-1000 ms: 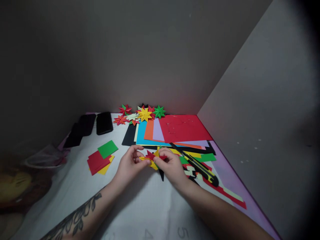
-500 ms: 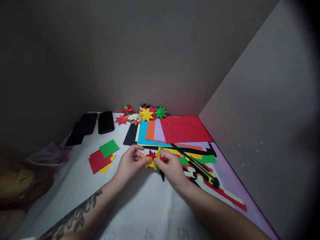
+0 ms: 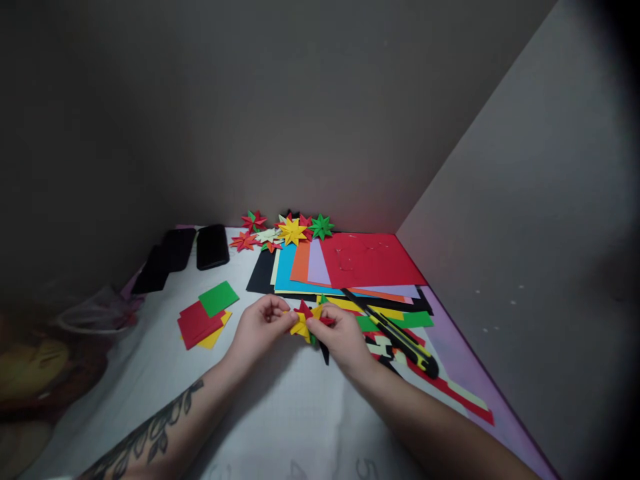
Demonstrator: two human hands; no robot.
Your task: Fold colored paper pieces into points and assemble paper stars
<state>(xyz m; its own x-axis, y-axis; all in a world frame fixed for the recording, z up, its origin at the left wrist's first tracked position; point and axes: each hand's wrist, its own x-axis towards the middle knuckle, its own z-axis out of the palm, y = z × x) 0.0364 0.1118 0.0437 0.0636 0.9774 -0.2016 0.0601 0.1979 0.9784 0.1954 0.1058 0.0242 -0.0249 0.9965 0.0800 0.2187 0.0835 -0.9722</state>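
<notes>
Between my two hands is a folded paper star (image 3: 301,325) with yellow, red and green points. My left hand (image 3: 266,323) pinches a point on its left side between thumb and fingers. On the other side, my right hand (image 3: 341,328) is closed on the star, its thumb pressed near the middle. Part of the star is hidden behind the right thumb and fingers. Left of my hands lie small paper squares: a green square (image 3: 219,299), red squares (image 3: 199,325) and a yellow square (image 3: 215,338).
A yellow-and-black utility knife (image 3: 405,343) lies on paper strips (image 3: 420,320) to the right. Behind are fanned coloured sheets with a red sheet (image 3: 375,260) on top, several finished paper stars (image 3: 293,231), and a black phone (image 3: 213,247). Walls bound the table (image 3: 280,413).
Both hands stay in place around the star. My left thumb and fingertips have shifted very slightly on its left point; the view has tilted a little.
</notes>
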